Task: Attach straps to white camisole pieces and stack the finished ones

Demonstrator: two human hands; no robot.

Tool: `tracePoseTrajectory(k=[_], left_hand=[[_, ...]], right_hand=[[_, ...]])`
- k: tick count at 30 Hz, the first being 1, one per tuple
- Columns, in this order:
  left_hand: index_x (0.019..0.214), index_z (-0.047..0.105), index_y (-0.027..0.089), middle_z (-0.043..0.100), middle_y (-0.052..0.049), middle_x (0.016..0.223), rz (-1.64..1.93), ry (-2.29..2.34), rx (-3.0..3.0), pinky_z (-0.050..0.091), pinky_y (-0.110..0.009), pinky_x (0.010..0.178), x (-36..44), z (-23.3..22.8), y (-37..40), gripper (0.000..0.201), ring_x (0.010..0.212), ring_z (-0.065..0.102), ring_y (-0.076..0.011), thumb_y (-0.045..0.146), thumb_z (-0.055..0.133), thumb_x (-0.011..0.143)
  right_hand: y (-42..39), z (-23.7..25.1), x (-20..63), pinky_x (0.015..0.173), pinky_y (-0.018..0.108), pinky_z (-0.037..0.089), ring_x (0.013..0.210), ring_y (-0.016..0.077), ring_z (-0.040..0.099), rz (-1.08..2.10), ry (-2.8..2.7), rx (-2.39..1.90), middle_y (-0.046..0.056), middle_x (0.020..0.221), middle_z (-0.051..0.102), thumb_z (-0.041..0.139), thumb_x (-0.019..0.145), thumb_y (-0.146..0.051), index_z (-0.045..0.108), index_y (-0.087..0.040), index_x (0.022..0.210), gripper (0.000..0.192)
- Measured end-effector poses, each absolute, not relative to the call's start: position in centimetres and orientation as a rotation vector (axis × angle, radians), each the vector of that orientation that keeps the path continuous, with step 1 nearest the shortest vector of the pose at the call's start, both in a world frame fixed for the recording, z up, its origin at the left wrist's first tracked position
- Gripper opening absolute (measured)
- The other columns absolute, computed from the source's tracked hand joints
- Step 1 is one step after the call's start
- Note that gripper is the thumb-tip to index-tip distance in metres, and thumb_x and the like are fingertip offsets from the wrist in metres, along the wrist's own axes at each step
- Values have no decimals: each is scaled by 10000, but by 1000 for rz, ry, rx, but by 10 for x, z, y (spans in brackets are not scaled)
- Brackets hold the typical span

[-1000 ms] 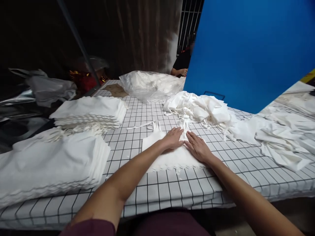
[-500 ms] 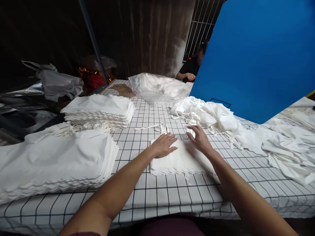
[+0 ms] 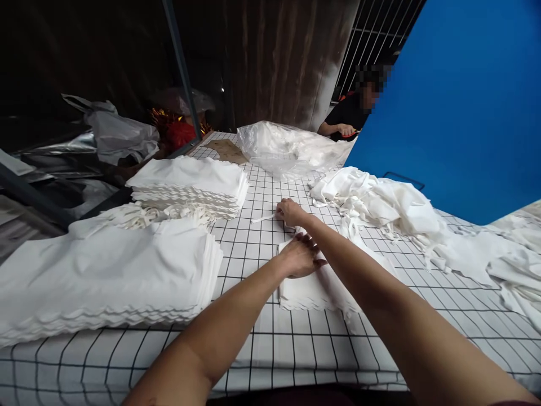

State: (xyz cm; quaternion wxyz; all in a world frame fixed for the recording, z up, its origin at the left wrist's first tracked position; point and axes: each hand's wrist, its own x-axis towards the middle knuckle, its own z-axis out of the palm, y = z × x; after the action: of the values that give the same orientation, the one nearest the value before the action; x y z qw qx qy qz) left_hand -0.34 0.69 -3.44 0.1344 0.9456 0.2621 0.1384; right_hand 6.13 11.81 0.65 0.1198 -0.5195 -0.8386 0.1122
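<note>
The small stack of white cloths (image 3: 310,285) sits at the lower middle of the frame on the table (image 3: 270,338), and I see my left hand (image 3: 300,256) lying flat on its top edge, fingers spread, which pins the pile. My right hand (image 3: 289,211) crosses over it toward frame centre, fingers closed around a loose white strip (image 3: 265,218). Taller folded stacks (image 3: 105,276) fill the left.
</note>
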Motion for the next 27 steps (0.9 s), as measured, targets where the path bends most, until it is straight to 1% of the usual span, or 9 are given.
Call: tracePoseTrajectory(k=[5,8,12,15,17,20,23,25,27], left_hand=[[1447,466,123,411,-179,1528,326,808,2764,260,-545,1169,-2,-31,7,661,1450,282,-368,556,278,984],[1477,425,129,336,-144,1590,251,840,2743,132,-533,1235,-3,-28,6,671,1504,187,-344,564,250,997],[1484,419,144,299,-138,1612,229,860,2678,134,-499,1241,-6,-24,3,647,1513,183,-326,551,287,997],[1516,364,157,250,-127,1634,196,856,2652,121,-508,1237,-6,-22,2,652,1522,151,-324,540,319,990],[1528,333,148,237,-130,1638,155,870,2654,87,-523,1236,-5,-21,1,660,1528,120,-327,532,313,992],[1508,361,163,262,-120,1630,182,872,2677,96,-523,1232,-2,-19,0,613,1525,128,-333,502,304,1001],[1470,419,182,267,-98,1631,166,843,2696,101,-526,1227,-1,-18,0,549,1524,129,-334,449,321,1000],[1416,485,139,296,-119,1617,128,825,2730,84,-517,1228,-1,-18,0,499,1523,137,-321,353,336,991],[1311,573,75,395,-168,1556,127,822,2765,60,-503,1227,-1,-20,2,446,1506,192,-311,247,358,960]], right_hand=[[128,51,94,637,244,440,705,127,558,412,-2170,-1452,95,925,681,412,1020,-183,548,-130,1001,147],[100,91,128,579,223,417,601,95,508,687,-1964,-1087,40,818,666,500,1010,-326,535,-156,953,183],[11,122,162,682,270,512,721,137,629,1302,-2247,-761,28,804,680,627,936,-398,623,-173,953,226],[-50,113,175,804,336,533,876,174,664,1668,-2464,-808,65,1000,718,575,960,-393,699,-208,1064,246],[-69,94,181,745,328,521,823,166,639,1579,-2345,-975,75,1035,706,521,978,-435,707,-214,1070,304],[-66,58,185,596,298,450,664,146,549,1307,-1909,-1285,61,859,662,460,975,-542,657,-185,891,417],[-43,27,180,578,291,418,651,148,523,1139,-1715,-1531,42,786,625,541,897,-615,595,-190,811,437],[-26,16,170,581,287,413,675,159,533,1018,-1744,-1664,35,767,625,621,837,-607,570,-199,788,414],[-13,13,158,572,277,402,674,162,534,905,-1781,-1781,20,724,613,684,795,-559,531,-209,763,383]])
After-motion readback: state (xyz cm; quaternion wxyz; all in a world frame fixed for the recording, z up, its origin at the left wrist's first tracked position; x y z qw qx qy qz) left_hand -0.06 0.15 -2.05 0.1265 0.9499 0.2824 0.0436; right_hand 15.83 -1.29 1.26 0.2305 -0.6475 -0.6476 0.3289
